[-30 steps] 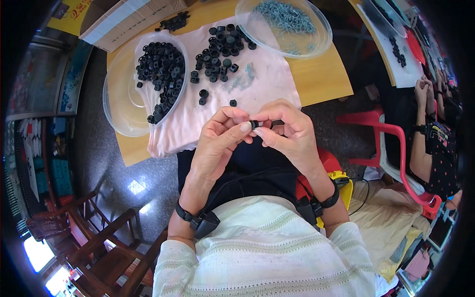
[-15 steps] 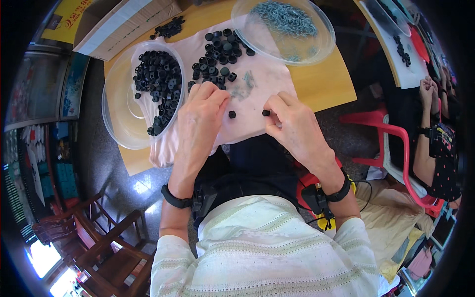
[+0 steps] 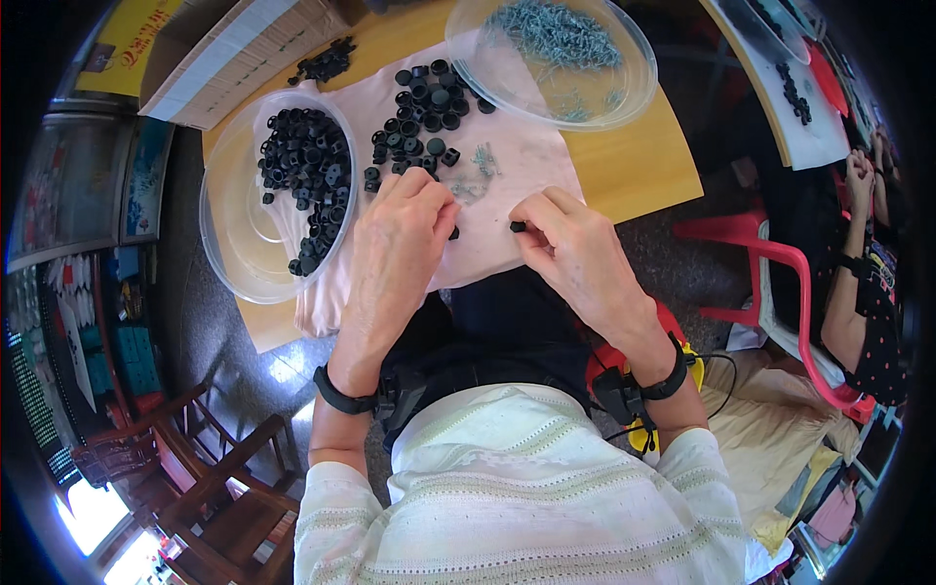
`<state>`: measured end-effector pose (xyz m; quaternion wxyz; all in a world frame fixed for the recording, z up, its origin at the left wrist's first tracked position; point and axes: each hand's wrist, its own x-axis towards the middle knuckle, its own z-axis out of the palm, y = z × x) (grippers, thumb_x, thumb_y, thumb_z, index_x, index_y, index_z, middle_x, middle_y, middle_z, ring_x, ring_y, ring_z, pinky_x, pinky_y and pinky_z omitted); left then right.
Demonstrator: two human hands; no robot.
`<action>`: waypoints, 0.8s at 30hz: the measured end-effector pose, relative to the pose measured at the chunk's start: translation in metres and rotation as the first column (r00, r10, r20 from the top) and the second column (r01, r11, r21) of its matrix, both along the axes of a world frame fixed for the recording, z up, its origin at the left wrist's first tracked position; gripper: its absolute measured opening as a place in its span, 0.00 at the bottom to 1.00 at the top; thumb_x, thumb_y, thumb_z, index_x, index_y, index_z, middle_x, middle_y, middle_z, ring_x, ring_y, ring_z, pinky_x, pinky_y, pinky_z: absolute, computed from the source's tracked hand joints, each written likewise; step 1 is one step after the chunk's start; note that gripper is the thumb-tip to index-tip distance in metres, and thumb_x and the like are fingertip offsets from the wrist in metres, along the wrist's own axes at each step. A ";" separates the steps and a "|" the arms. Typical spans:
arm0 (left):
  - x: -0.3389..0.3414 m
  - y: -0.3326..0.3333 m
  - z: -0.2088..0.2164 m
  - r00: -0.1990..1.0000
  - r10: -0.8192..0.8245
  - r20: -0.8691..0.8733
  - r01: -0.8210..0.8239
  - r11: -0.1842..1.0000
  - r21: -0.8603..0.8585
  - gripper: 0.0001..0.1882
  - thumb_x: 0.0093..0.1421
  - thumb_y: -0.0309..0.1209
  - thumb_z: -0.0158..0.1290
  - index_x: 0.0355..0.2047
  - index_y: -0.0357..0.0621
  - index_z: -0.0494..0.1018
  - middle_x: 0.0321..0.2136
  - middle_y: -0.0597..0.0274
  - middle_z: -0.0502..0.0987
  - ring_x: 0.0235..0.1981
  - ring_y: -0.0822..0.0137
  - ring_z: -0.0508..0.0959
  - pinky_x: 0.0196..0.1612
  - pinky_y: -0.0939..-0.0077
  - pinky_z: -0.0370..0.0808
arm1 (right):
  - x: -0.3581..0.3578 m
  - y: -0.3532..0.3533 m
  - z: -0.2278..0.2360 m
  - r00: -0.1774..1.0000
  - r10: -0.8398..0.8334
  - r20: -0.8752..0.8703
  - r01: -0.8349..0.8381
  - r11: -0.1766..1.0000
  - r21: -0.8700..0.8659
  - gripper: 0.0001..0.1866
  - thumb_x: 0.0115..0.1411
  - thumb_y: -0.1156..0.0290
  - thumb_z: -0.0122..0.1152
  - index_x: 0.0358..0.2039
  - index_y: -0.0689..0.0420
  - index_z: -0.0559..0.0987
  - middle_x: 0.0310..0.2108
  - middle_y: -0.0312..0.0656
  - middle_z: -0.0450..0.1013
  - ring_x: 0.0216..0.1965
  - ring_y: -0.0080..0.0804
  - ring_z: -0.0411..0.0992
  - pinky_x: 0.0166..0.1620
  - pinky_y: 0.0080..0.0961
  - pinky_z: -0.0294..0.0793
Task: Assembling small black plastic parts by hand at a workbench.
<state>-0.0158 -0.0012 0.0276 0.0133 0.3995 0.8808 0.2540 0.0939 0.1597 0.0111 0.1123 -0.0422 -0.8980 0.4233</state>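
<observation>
My right hand [image 3: 575, 246] is closed in a pinch on a small black plastic cap [image 3: 518, 226], just above the pale pink cloth [image 3: 531, 161]. My left hand [image 3: 402, 226] has its thumb and fingers drawn together; what they hold, if anything, is hidden. A second small black piece [image 3: 454, 234] shows beside its fingertips, partly covered. Beyond the left hand lie several round black caps [image 3: 432, 105] in a loose group. A few small silvery screws [image 3: 483, 161] are scattered on the cloth between the hands and the far bowl.
On the left stands a clear bowl [image 3: 219, 239] of black plastic parts. A second clear bowl [image 3: 639, 97] holds silvery screws at the far side. A cardboard box [image 3: 239, 63] borders the table's far left. A red plastic chair [image 3: 804, 322] and another person's arm [image 3: 846, 302] are on the right.
My left hand has moved slightly right and down, now partly covering the small black piece that lay on the cloth. My right hand keeps its pinch, shifted slightly left.
</observation>
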 end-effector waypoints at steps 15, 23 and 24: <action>0.000 -0.014 -0.005 0.997 -0.004 -0.076 0.006 1.000 0.022 0.08 0.53 0.22 0.54 0.35 0.38 0.76 0.32 0.56 0.74 0.36 0.56 0.75 0.39 0.69 0.72 | 0.003 -0.001 -0.007 0.999 -0.035 -0.020 0.034 0.998 -0.060 0.06 0.51 0.82 0.57 0.31 0.62 0.73 0.29 0.49 0.70 0.31 0.50 0.72 0.35 0.35 0.72; 0.001 -0.013 -0.008 0.979 0.070 0.191 -0.112 0.969 0.220 0.08 0.52 0.20 0.56 0.34 0.37 0.75 0.27 0.59 0.75 0.26 0.69 0.76 0.32 0.80 0.71 | 0.007 0.001 -0.002 0.997 -0.081 0.020 0.083 0.964 -0.254 0.08 0.52 0.82 0.59 0.34 0.63 0.75 0.30 0.46 0.73 0.30 0.34 0.75 0.34 0.25 0.74; 0.001 -0.013 -0.008 0.979 0.068 0.192 -0.110 0.969 0.219 0.08 0.52 0.20 0.56 0.34 0.37 0.75 0.27 0.59 0.75 0.26 0.69 0.76 0.32 0.80 0.71 | 0.007 0.001 -0.002 0.994 -0.105 0.030 0.109 0.944 -0.311 0.09 0.52 0.81 0.60 0.35 0.63 0.76 0.30 0.44 0.74 0.29 0.28 0.75 0.33 0.23 0.74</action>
